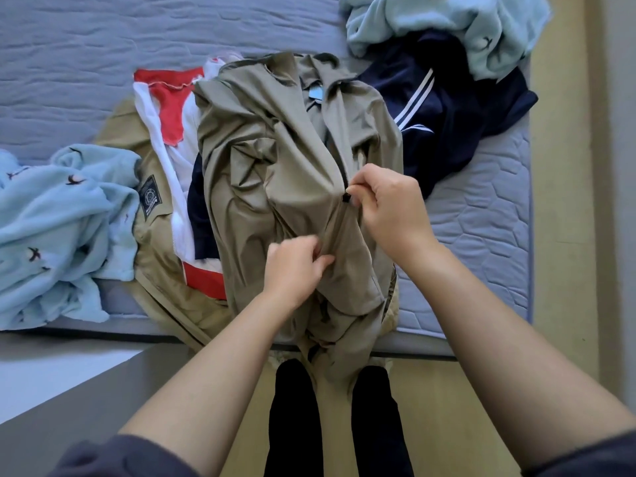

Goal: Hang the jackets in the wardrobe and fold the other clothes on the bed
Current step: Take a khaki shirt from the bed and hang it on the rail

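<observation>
Grey-blue quilted mattress [481, 208], wood floor [430, 390]; fingers [309, 243] of left hand [296, 270] and right hand [389, 208] tight on khaki jacket [275, 149].

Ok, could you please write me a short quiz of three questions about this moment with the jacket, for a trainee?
1. True or false: the right hand pinches the black zipper pull of the khaki jacket.
2. What does the left hand grip? A) a hanger B) the khaki jacket's fabric below the zipper pull C) a pillow
3. Fill the gap: seen from the person, the navy garment with white stripes lies on the ___ side of the khaki jacket.

Key: 1 true; 2 B; 3 right.
</observation>
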Tool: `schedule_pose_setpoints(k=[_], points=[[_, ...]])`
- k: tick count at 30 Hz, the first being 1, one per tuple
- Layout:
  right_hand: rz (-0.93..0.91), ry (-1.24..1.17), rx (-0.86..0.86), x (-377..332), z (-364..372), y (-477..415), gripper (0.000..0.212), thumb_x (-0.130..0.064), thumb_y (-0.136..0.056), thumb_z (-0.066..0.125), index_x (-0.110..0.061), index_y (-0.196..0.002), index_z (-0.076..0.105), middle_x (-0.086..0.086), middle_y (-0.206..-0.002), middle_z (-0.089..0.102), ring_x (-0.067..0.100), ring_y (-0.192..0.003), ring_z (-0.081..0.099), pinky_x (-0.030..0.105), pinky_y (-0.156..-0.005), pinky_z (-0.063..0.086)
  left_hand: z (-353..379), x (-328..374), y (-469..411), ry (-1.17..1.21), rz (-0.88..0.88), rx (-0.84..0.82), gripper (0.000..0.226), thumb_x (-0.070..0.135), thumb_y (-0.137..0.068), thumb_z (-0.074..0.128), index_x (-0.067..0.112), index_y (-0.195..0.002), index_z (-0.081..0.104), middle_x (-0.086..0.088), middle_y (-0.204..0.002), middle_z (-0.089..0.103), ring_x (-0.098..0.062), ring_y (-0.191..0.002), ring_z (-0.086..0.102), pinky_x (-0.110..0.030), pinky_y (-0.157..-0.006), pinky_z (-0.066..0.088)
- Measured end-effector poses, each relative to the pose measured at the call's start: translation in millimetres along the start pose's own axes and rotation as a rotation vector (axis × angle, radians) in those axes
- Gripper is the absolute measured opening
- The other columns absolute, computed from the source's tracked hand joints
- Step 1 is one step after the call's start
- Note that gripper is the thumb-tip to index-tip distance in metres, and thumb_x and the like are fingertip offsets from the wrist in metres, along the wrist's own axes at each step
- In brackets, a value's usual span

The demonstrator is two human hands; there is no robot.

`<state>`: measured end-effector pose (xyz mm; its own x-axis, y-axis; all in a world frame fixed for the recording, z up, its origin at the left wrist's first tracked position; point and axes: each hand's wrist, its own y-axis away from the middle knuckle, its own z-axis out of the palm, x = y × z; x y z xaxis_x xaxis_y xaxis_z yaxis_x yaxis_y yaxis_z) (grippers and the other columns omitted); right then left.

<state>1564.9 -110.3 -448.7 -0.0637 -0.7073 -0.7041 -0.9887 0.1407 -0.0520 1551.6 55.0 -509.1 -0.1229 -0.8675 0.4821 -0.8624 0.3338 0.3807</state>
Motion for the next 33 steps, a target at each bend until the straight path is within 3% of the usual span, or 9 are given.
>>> schedule_pose_setpoints(k=[3,5,11,14,23,30,33], points=[[0.005,-0.042,0.044,-3,-5,-9,0.010,-0.007,-0.089,0.059,-0.002,-0.084,0.066,0.007,-0.074,0.066,0.023,-0.071,0.059,0.041,-0.071,0.048,13,-23,20,-0.065,-0.138,-0.153,0.036,0.043,-0.086,0.061,0.021,-0.064,0.043,0.003,-0.072,0.055,-0.025,-0.085,0.059,-0.034,-0.076,0.038],[-0.013,-0.051,0.039,-6,-4,-10,0.010,-0.006,-0.088,0.059,-0.001,-0.083,0.065,0.007,-0.073,0.065,0.023,-0.069,0.059,0.041,-0.070,0.048,10,-21,21,-0.034,-0.166,-0.169,0.032,0.045,-0.086,0.062,0.019,-0.070,0.050,0.003,-0.075,0.058,-0.024,-0.085,0.060,-0.034,-0.077,0.040],[-0.003,-0.052,0.058,-5,-2,-6,0.010,-0.005,-0.087,0.059,0.001,-0.083,0.065,0.010,-0.073,0.066,0.026,-0.071,0.060,0.041,-0.070,0.047,-36,29,-25,0.325,-0.007,0.153,0.031,0.033,-0.080,0.070,0.007,-0.070,0.056,-0.005,-0.064,0.059,-0.030,-0.070,0.057,-0.042,-0.069,0.046],[-0.005,-0.046,0.064,-4,0,-8,0.009,-0.006,-0.087,0.059,0.000,-0.083,0.065,0.011,-0.074,0.066,0.027,-0.071,0.060,0.042,-0.070,0.047,-42,33,-32,0.331,0.039,0.173,0.031,0.029,-0.081,0.070,0.003,-0.071,0.057,-0.010,-0.064,0.060,-0.035,-0.070,0.056,-0.045,-0.071,0.047],[0.001,-0.024,-0.041,5,19,14,0.008,-0.004,-0.087,0.060,-0.001,-0.083,0.066,0.007,-0.074,0.067,0.026,-0.072,0.061,0.041,-0.068,0.048,-8,13,-4,0.360,-0.067,0.105,0.026,0.027,-0.083,0.069,0.004,-0.075,0.061,-0.009,-0.066,0.063,-0.033,-0.071,0.059,-0.046,-0.075,0.048],[0.018,-0.001,-0.096,11,23,26,0.009,-0.007,-0.089,0.060,-0.002,-0.083,0.065,0.006,-0.073,0.066,0.022,-0.069,0.060,0.037,-0.066,0.048,14,-8,19,0.245,-0.128,0.000,0.028,0.031,-0.085,0.067,0.016,-0.068,0.052,-0.002,-0.062,0.057,-0.030,-0.072,0.057,-0.038,-0.071,0.042],[0.025,-0.001,-0.104,12,24,29,0.009,-0.008,-0.089,0.060,-0.004,-0.083,0.065,0.005,-0.072,0.065,0.022,-0.070,0.060,0.037,-0.066,0.048,22,-20,27,0.171,-0.160,-0.073,0.024,0.035,-0.086,0.065,0.017,-0.072,0.057,0.005,-0.062,0.055,-0.027,-0.077,0.059,-0.037,-0.073,0.042]])
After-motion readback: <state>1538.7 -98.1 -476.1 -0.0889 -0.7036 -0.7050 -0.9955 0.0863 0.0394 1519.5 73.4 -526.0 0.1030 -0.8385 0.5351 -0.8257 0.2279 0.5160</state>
